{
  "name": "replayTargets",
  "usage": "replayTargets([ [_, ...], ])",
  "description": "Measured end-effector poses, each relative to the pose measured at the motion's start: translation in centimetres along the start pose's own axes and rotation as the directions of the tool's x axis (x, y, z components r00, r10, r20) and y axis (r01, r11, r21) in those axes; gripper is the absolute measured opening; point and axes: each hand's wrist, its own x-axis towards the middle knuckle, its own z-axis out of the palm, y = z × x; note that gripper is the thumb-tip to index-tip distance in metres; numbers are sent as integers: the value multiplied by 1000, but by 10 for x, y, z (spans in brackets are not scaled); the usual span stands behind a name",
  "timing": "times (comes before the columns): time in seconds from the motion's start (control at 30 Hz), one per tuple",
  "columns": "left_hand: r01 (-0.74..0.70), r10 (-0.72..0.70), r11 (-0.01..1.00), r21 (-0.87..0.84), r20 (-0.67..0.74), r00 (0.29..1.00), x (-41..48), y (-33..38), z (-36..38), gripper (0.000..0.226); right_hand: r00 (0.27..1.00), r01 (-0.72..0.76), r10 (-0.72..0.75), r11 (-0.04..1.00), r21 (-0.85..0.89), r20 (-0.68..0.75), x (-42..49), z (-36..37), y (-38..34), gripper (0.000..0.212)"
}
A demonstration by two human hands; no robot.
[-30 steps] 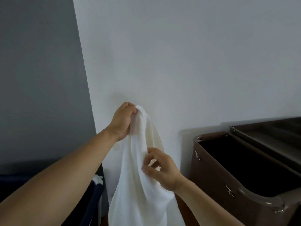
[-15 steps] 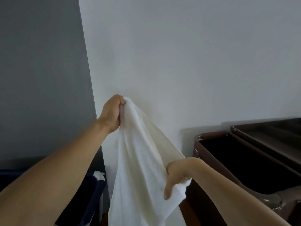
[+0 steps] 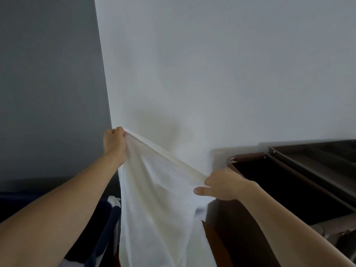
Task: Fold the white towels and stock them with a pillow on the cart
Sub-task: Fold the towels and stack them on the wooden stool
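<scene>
Head view, nearest first: two bare forearms reach forward, both cut off by the lower frame edge. Between them hangs a white towel [image 3: 154,199], its bottom also cut off. At lower left a dark blue bin [image 3: 100,228] shows only in part, with a scrap of white cloth at its rim. The right hand [image 3: 221,185] pinches the towel's upper edge, thumb extended; its fingertips are hidden behind the cloth. The left hand [image 3: 113,143], higher, is fisted around a bunched corner. The edge stretches taut between them. Right, a brown cart [image 3: 248,157] with a dark interior stands against the white wall [image 3: 212,74].
</scene>
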Motion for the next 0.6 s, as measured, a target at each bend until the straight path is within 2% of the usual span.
replayTargets([
  [0.07,7,-4,1000,-25,99,995,-11,3,7,32,984,-33,-11,970,241,180,7,15,-12,53],
  [0.13,52,-34,994,-92,192,981,-26,4,13,25,962,-134,1,874,467,273,13,27,-26,41],
  [0.17,75,-44,990,-123,235,971,-33,3,16,18,965,-157,17,838,523,262,15,31,-31,39],
  [0.2,93,-49,985,-148,280,959,-39,2,19,14,972,-184,55,779,600,227,20,34,-35,38],
  [0.27,117,-41,977,-181,378,925,-52,0,24,16,994,-93,29,696,712,101,32,44,-42,35],
  [0.33,114,-14,975,-191,459,888,-64,-1,28,11,998,-29,68,577,816,-13,42,54,-45,24],
  [0.43,108,-22,983,-151,486,874,-71,-1,29,14,974,3,198,478,878,-111,46,66,-53,8],
  [0.53,59,-5,994,-96,487,873,-73,-5,28,11,900,156,334,352,923,-279,42,61,-60,5],
  [0.6,9,11,999,-33,532,846,-78,-10,27,12,835,268,388,332,904,-390,38,49,-64,6],
])
